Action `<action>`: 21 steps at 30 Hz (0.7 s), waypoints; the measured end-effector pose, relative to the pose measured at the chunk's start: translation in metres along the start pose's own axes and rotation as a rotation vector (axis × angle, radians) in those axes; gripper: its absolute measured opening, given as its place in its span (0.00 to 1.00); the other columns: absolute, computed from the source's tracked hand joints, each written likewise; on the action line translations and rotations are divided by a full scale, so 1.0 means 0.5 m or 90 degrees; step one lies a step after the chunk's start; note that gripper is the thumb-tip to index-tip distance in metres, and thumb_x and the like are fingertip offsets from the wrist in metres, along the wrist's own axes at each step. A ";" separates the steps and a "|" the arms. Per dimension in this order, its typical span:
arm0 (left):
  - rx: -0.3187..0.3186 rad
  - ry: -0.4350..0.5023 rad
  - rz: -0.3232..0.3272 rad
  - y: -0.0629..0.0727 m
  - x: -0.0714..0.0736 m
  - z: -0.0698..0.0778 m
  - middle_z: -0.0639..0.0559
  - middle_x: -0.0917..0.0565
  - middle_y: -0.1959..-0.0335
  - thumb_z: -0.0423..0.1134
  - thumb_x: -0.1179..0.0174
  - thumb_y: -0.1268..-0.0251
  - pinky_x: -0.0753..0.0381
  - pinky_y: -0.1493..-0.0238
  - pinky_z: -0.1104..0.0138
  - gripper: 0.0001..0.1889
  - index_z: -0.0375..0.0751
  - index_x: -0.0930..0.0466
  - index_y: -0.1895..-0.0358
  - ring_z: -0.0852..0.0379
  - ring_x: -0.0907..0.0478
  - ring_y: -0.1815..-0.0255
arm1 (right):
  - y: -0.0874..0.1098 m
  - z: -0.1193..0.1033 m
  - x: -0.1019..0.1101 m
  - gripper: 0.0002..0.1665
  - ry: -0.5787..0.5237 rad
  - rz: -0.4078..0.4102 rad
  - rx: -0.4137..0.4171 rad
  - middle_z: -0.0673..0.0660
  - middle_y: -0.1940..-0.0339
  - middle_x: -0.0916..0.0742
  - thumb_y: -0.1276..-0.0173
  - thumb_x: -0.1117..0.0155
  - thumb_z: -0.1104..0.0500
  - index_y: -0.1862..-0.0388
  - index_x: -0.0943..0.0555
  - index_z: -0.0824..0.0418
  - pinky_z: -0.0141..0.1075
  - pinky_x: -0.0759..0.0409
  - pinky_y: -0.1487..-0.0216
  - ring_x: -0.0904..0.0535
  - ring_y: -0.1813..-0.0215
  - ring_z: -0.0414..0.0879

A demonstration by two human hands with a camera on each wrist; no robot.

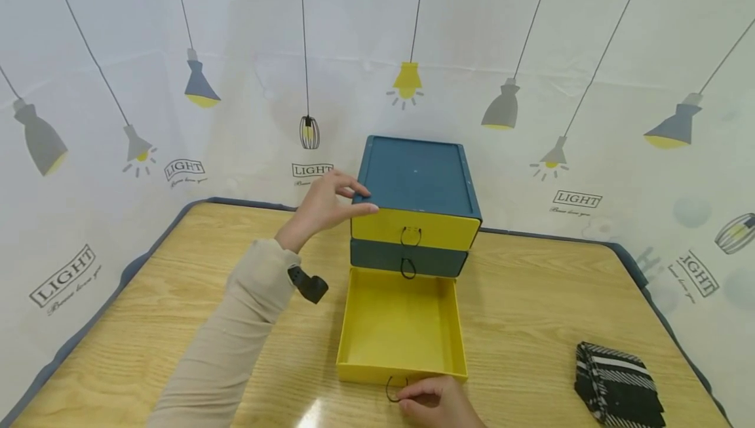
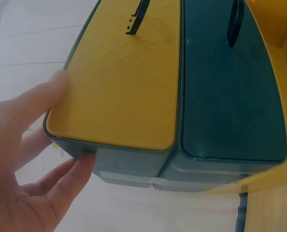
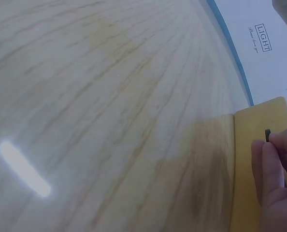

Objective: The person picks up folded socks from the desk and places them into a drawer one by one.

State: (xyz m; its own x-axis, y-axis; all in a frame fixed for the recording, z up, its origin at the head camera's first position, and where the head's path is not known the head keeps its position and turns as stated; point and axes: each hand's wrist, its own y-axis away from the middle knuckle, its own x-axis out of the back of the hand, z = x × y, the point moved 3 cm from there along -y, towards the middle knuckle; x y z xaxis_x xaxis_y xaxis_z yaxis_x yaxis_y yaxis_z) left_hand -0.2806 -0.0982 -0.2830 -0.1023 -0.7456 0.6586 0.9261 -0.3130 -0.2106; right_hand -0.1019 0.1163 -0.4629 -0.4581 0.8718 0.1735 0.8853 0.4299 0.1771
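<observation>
A small drawer unit with a blue top (image 1: pixel 421 175) stands on the table, with a yellow drawer front (image 1: pixel 436 230) above a dark teal one (image 1: pixel 383 252). Below them, a yellow drawer (image 1: pixel 401 323) is pulled far out toward me, its inside floor showing. My left hand (image 1: pixel 327 204) rests at the unit's front left top corner, thumb and fingers spread across the edge. In the left wrist view, fingertips (image 2: pixel 88 162) touch the teal casing. My right hand (image 1: pixel 439 402) pinches the black loop handle (image 1: pixel 389 390) on the pulled-out drawer's front.
A folded black and white patterned cloth (image 1: pixel 619 385) lies on the wooden table (image 1: pixel 519 323) at the right. Behind the table hangs a pale sheet (image 1: pixel 248 107) printed with lamps. A black band (image 1: pixel 308 284) is on my left wrist.
</observation>
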 end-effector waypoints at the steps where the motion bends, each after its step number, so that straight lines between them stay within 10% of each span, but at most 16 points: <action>1: 0.000 0.001 0.000 0.000 0.000 0.000 0.47 0.30 0.50 0.50 0.35 0.52 0.27 0.55 0.56 0.17 0.45 0.19 0.61 0.46 0.28 0.51 | 0.000 0.000 -0.001 0.14 0.003 0.001 0.001 0.58 0.67 0.15 0.46 0.34 0.57 0.66 0.16 0.66 0.27 0.25 0.67 0.21 0.66 0.38; 13: 0.005 0.000 -0.002 0.002 -0.003 0.004 0.47 0.30 0.50 0.49 0.35 0.52 0.27 0.55 0.56 0.17 0.45 0.19 0.60 0.50 0.27 0.53 | 0.049 -0.051 0.087 0.20 -0.018 -0.051 0.007 0.69 0.57 0.20 0.38 0.42 0.60 0.53 0.24 0.75 0.34 0.22 0.60 0.21 0.60 0.42; 21: -0.001 0.003 0.003 0.001 -0.001 0.001 0.48 0.30 0.51 0.49 0.34 0.52 0.27 0.56 0.56 0.17 0.45 0.19 0.60 0.49 0.28 0.53 | 0.109 -0.056 0.259 0.17 0.048 0.146 0.074 0.46 0.58 0.17 0.36 0.45 0.63 0.50 0.25 0.71 0.33 0.22 0.59 0.21 0.58 0.38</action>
State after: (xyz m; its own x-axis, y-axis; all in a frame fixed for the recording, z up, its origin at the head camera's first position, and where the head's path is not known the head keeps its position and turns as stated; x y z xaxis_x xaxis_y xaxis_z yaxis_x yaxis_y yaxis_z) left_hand -0.2798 -0.0978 -0.2833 -0.0991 -0.7498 0.6541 0.9261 -0.3100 -0.2151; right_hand -0.1152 0.2461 -0.4037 -0.2449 0.9314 0.2692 0.9680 0.2507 0.0133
